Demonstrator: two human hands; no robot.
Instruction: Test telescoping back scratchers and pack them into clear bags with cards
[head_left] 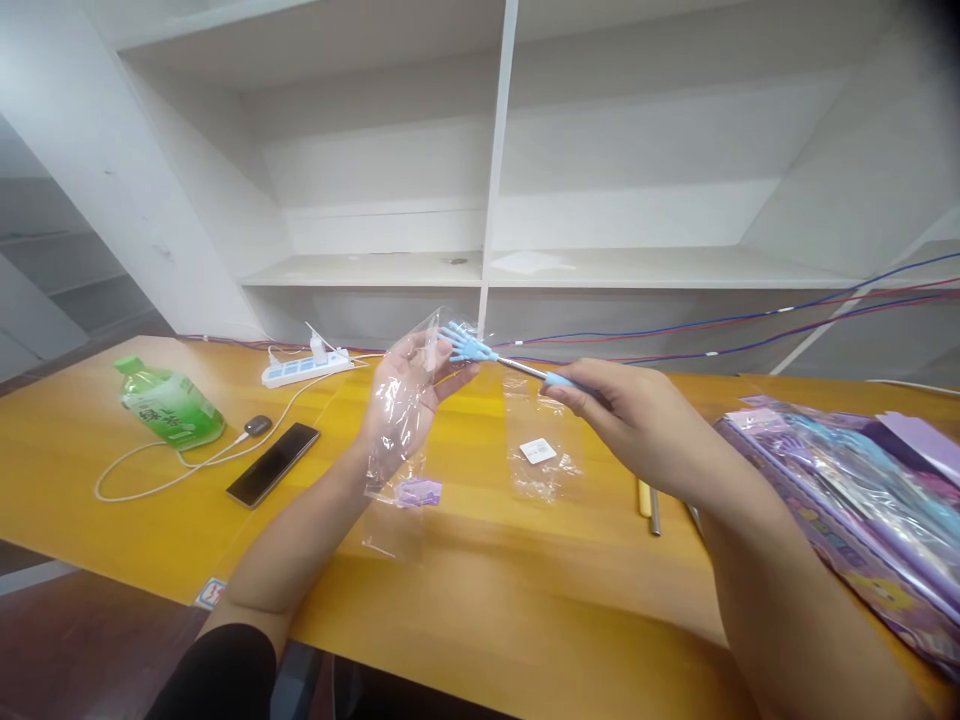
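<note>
In the center of the frame, a light blue hand-shaped back scratcher (525, 367) lies on a slant between the 2 hands, its spread prongs against the left fingers and its metal shaft running down toward the right. The right hand (637, 410), right of center, is wrapped around the handle, thumb and fingers pressed together on it. The left hand (416, 385) has its fingers loosely spread, with a clear plastic bag (397, 425) draped over the palm and wrist; whether the fingers pinch the film, I cannot tell. Nor can I tell whether the prongs lie inside the film or in front of it.

Handling this pair well calls, in my judgement, for steady guiding with the right hand and a light touch with the left. The 5 prongs look likely to snag thin film, so lining the shaft up with the bag and moving straight, without twisting, should help. Pinching only the edge of the bag would leave room for the prongs. A firm grip low on the handle makes sense, since the slim shaft may slide if it telescopes. The purple label (418, 493), hanging below the left wrist, is best not creased.
</note>
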